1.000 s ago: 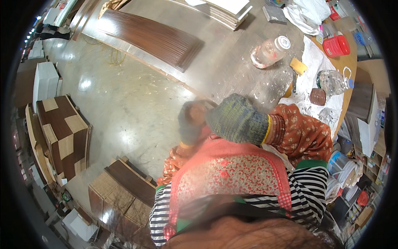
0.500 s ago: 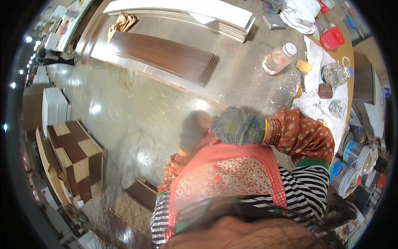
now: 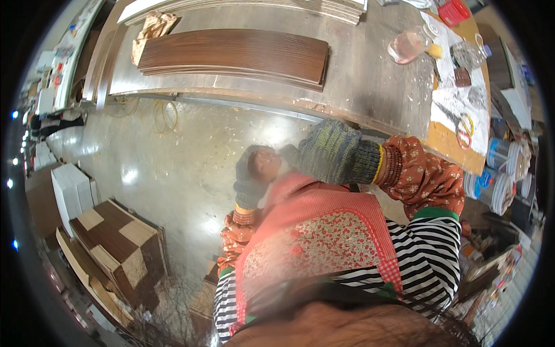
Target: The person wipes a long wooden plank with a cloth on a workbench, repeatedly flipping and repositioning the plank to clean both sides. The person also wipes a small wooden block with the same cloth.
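Observation:
In front of my waist, both hands are at the lifted edge of my red checked apron (image 3: 289,188). My left hand (image 3: 258,168), in a dark knit glove that leaves the fingertips bare, is curled at the bunched cloth; a hazy patch blurs it. My right hand (image 3: 335,151), in a grey-green knit glove with a yellow cuff, is closed on the same edge, its fingertips hidden behind the glove's back. Beyond the hands, a stack of curved dark brown wood-grain panels (image 3: 237,55) lies on the workbench (image 3: 370,98).
A crumpled tan cloth (image 3: 153,32) touches the panels' left end, with pale boards (image 3: 260,7) behind. At the bench's right are a glass jar (image 3: 409,45), a clear bottle (image 3: 468,55), scissors (image 3: 462,130) and a red tub (image 3: 452,11). A brown-and-beige box stack (image 3: 121,243) stands on the floor at left.
My view has turned, so the bench and panels sit higher and scissors show at right. Both hands stay at the apron edge, the left a little further left.

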`<state>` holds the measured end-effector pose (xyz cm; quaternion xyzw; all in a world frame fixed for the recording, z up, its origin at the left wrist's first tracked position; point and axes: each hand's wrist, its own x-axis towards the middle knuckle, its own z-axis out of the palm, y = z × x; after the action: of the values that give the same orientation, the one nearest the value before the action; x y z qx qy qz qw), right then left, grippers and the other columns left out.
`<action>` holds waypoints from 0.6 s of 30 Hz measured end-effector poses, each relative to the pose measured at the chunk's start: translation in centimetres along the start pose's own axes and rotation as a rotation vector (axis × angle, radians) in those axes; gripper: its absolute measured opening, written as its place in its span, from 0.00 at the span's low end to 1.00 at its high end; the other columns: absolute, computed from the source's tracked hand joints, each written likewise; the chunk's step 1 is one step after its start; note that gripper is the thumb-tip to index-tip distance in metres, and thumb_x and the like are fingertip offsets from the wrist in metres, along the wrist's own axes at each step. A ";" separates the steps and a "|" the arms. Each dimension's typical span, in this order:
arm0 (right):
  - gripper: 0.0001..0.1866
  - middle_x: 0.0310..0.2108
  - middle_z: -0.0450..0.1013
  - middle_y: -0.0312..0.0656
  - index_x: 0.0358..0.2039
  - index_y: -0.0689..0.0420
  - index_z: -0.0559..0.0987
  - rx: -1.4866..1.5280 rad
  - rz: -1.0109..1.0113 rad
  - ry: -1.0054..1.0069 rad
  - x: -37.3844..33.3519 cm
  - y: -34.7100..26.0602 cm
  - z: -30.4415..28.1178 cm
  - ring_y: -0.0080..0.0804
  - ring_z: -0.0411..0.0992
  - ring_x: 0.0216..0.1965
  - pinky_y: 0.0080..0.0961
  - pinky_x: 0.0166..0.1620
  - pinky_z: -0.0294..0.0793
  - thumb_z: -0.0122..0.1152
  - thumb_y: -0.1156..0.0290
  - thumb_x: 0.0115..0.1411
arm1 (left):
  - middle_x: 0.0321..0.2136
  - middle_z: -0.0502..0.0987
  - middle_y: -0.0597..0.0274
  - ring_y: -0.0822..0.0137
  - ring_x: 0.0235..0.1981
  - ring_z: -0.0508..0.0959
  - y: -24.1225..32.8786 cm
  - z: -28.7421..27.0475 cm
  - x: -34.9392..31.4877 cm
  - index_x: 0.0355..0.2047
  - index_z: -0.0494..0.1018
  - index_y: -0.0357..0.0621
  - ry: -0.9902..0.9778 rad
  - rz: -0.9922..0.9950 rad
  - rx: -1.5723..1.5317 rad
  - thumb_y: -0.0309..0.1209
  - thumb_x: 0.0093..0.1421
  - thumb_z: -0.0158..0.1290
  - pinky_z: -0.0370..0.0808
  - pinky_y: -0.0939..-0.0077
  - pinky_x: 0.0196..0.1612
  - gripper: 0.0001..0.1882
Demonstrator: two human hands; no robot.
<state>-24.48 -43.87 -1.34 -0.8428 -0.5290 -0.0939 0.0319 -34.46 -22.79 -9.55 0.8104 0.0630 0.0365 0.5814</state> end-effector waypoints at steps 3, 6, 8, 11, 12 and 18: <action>0.13 0.19 0.70 0.40 0.22 0.56 0.78 0.101 0.075 -0.071 0.1 -1.7 0.6 0.37 0.68 0.19 0.38 0.24 0.66 0.53 0.61 0.53 | 0.35 0.78 0.59 0.67 0.35 0.78 -1.4 0.2 0.2 0.44 0.70 0.38 0.030 0.070 0.142 0.24 0.44 0.64 0.77 0.72 0.39 0.25; 0.12 0.19 0.70 0.42 0.23 0.56 0.77 0.195 0.119 -0.122 0.4 -2.8 0.5 0.37 0.69 0.20 0.38 0.25 0.68 0.53 0.61 0.53 | 0.38 0.77 0.58 0.66 0.39 0.78 -2.6 0.6 0.4 0.47 0.69 0.38 0.077 0.211 0.104 0.24 0.42 0.65 0.76 0.71 0.42 0.29; 0.12 0.19 0.70 0.43 0.23 0.56 0.77 0.246 0.141 -0.139 0.6 -2.7 -0.3 0.38 0.70 0.20 0.38 0.25 0.69 0.52 0.62 0.53 | 0.40 0.77 0.57 0.65 0.40 0.77 -2.8 0.6 0.9 0.49 0.67 0.38 0.024 0.189 -0.047 0.24 0.42 0.65 0.76 0.71 0.44 0.31; 0.11 0.18 0.70 0.45 0.23 0.56 0.76 0.383 0.123 -0.158 0.7 -1.1 -2.4 0.38 0.71 0.20 0.38 0.25 0.70 0.52 0.63 0.53 | 0.42 0.75 0.54 0.63 0.43 0.76 -2.3 0.2 1.8 0.52 0.64 0.37 -0.115 0.082 -0.267 0.25 0.47 0.62 0.75 0.69 0.45 0.31; 0.11 0.18 0.70 0.46 0.23 0.56 0.76 0.434 0.107 -0.174 0.8 -0.4 -3.2 0.39 0.71 0.20 0.38 0.25 0.71 0.52 0.63 0.53 | 0.43 0.74 0.52 0.62 0.44 0.75 -1.9 0.2 2.0 0.53 0.63 0.36 -0.116 0.137 -0.270 0.25 0.51 0.58 0.76 0.68 0.45 0.29; 0.11 0.19 0.74 0.44 0.26 0.58 0.77 0.150 -0.055 -0.271 2.8 2.0 -5.7 0.41 0.75 0.20 0.39 0.22 0.72 0.54 0.64 0.51 | 0.44 0.73 0.55 0.65 0.44 0.75 0.7 0.3 3.1 0.54 0.63 0.40 -0.027 0.231 -0.037 0.33 0.59 0.53 0.76 0.74 0.44 0.24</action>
<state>-22.22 -43.12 4.91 -0.8284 -0.5566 0.0596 0.0205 -31.31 -22.80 -9.06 0.8017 -0.0393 0.0937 0.5890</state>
